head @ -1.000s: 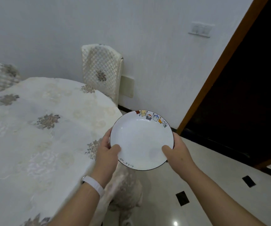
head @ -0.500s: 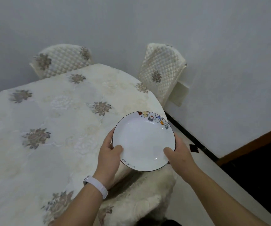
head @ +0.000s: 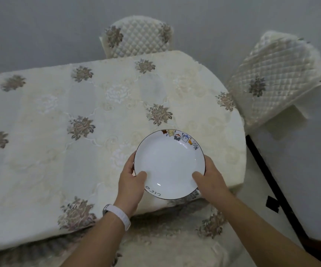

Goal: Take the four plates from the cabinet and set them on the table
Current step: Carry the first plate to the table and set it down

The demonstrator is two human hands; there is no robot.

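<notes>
A white plate (head: pixel 170 160) with a dark rim and small coloured figures along its far edge is held level over the near right part of the table (head: pixel 59 132). My left hand (head: pixel 130 182) grips its left rim, thumb on top, a white band on the wrist. My right hand (head: pixel 209 178) grips the right rim the same way. A second rim with a printed pattern peeks out beneath the plate's near right edge, so there may be more than one plate in the stack. The table wears a cream cloth with brown flower motifs.
Two chairs with quilted cream covers stand around the table: one chair (head: pixel 138 38) at the far side, another chair (head: pixel 271 81) at the right corner. A padded seat (head: pixel 175 237) lies just below my arms. The grey wall is close behind, tiled floor (head: pixel 300 180) to the right.
The view has swung left from the doorway to the table. The plate, held in both hands throughout, has moved from beside the table's edge to over its surface.
</notes>
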